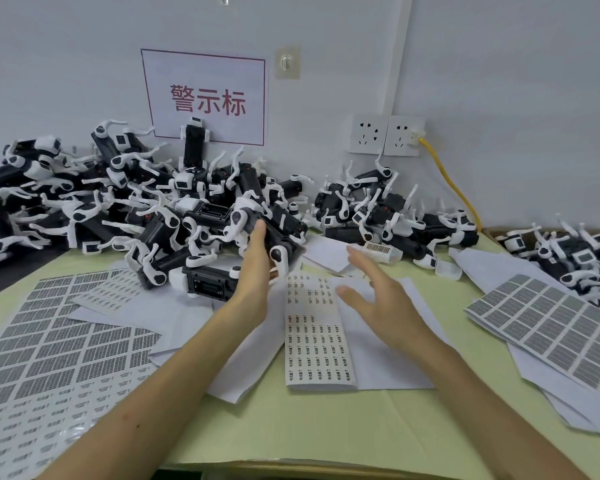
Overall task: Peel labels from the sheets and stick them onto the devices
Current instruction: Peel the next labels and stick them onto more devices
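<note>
A big heap of black-and-white robot-dog devices [125, 199] fills the back of the table. My left hand [255, 268] reaches into the heap's front edge and grips one black device [281, 233] with white legs. My right hand [378, 296] hovers open, fingers spread, above a narrow label sheet [317, 344] printed with small dark labels. Another device [208, 282] lies on its back just left of my left wrist. Whether a label is on my right fingers cannot be made out.
Large sheets of grey labels lie at the left [49, 344] and right [551, 327]. A second heap of devices [388, 209] sits at the back centre-right, a third [575, 258] at the far right. Blank backing papers [388, 358] are scattered; a yellow cable [454, 188] hangs from the wall socket.
</note>
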`<state>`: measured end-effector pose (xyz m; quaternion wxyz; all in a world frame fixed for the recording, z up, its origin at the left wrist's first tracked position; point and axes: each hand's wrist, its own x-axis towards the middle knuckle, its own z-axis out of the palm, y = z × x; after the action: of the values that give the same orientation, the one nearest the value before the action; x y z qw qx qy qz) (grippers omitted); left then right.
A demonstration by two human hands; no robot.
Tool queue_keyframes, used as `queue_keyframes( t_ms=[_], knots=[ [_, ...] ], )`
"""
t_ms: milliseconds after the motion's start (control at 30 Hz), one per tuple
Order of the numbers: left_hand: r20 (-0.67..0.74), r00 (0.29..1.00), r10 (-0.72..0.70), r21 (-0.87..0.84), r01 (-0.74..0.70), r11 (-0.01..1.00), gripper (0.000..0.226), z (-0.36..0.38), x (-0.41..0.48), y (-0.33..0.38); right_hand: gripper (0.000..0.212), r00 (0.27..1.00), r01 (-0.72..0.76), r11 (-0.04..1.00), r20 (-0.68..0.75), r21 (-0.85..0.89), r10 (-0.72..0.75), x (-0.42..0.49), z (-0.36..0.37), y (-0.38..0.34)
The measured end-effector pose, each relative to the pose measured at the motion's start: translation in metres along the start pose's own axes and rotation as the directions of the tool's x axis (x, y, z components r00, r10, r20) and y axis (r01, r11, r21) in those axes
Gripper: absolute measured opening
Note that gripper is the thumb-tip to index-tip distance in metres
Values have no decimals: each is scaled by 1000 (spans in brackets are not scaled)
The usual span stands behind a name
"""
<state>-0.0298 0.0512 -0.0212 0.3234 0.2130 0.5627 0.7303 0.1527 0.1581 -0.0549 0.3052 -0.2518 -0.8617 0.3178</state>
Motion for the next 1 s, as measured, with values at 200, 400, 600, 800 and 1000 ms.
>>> queue_keyframes(
  t_ms=[200, 400, 600, 800, 1000],
  knots=[
    [-27, 998, -57, 66, 59, 996, 89, -8, 5, 4, 84, 952, 5, 975, 299, -222, 63, -3, 12, 3],
    [67, 968, -242, 27, 240, 970, 41, -11, 0, 0, 76, 927, 27, 913, 352, -406, 129, -1, 7, 5],
    [156, 962, -223, -46, 233, 971, 30, -12, -7, 6, 41, 980, -109, 927, 117, -358, 160, 4, 6, 11],
    [159, 948, -275, -71, 289, 955, 19, -14, -5, 7, 58, 990, -56, 981, 119, -184, 79, 3, 6, 16],
    [288, 896, -339, -95, 379, 921, 31, -14, -7, 8, 67, 989, -3, 987, 146, -159, 27, 4, 8, 17]
  ],
)
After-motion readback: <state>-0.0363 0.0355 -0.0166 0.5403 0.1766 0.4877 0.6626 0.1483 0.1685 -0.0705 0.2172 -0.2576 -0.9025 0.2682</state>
